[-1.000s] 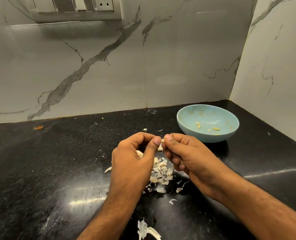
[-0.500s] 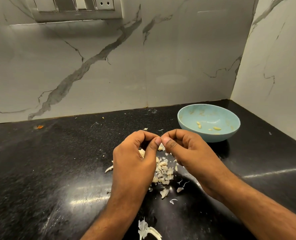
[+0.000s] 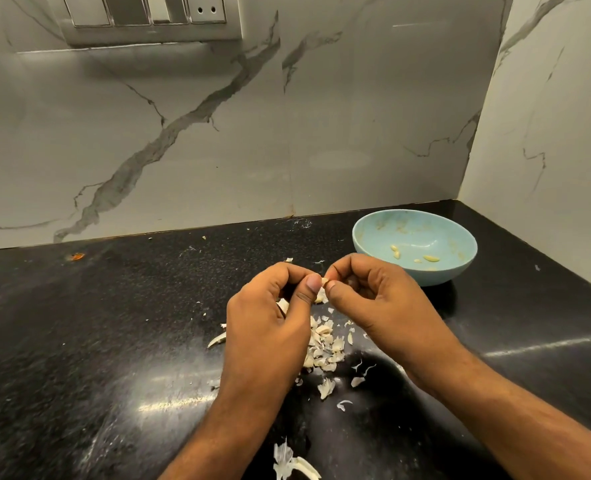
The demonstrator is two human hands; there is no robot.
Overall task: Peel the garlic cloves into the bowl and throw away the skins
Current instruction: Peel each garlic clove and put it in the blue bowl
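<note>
above skin pile (image 3: 323, 344) on surface (image 3: 114, 323), my left hand (image 3: 270, 313) and right hand (image 3: 373, 299) both pinch garlic clove (image 3: 323, 282), mid-peel. next, i judge: strip skin, drop clove into bowl (image 3: 366, 226) just right.

1. A home kitchen corner.
2. Black stone counter (image 3: 79, 341) meets marble-look wall tiles (image 3: 218, 133).
3. A switch panel (image 3: 148, 15) sits on the wall.
4. Garlic skins (image 3: 323, 348) litter the counter beside a bowl (image 3: 460, 268).
</note>
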